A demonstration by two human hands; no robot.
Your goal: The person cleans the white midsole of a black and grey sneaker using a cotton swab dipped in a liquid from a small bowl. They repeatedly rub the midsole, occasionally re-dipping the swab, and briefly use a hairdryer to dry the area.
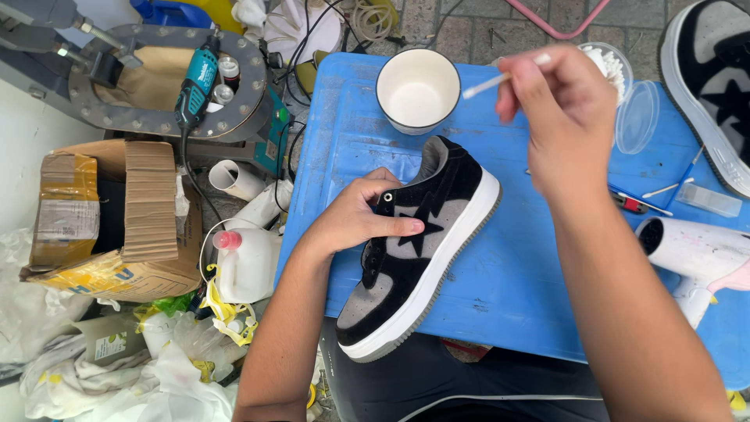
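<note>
A round white bowl [418, 90] with a dark rim is standing at the far side of the blue plastic tabletop [516, 281], and it is showing only a pale, bare inside. To its right a small clear round tub [608, 66] is holding a heap of white cotton swabs, with its clear lid [637, 117] lying flat just beside it. Off the table on the left, a white jug with a pink cap [248, 262] is standing on the ground beside a torn cardboard box [117, 219], and a teal power tool [197, 82] is resting in a round grey metal frame with a couple of small bottles. The left hand [361, 217] is reaching in from the lower left, fingers wrapping over the collar of the black and grey suede sneaker [414, 250] and thumb pressing flat along its side next to the star patch, gripping the shoe as it is lying tilted across the middle of the table with its toe toward the near edge. The right hand [566, 117] is hovering raised above the table behind the shoe, fingers pinching a thin cotton swab [500, 78] whose white tip is pointing left toward the bowl. The sneaker's upper is looking soft and napped, its sole smooth white over grey. A second matching sneaker [715, 86] is lying at the table's right corner, near a white hair dryer [695, 254].
</note>
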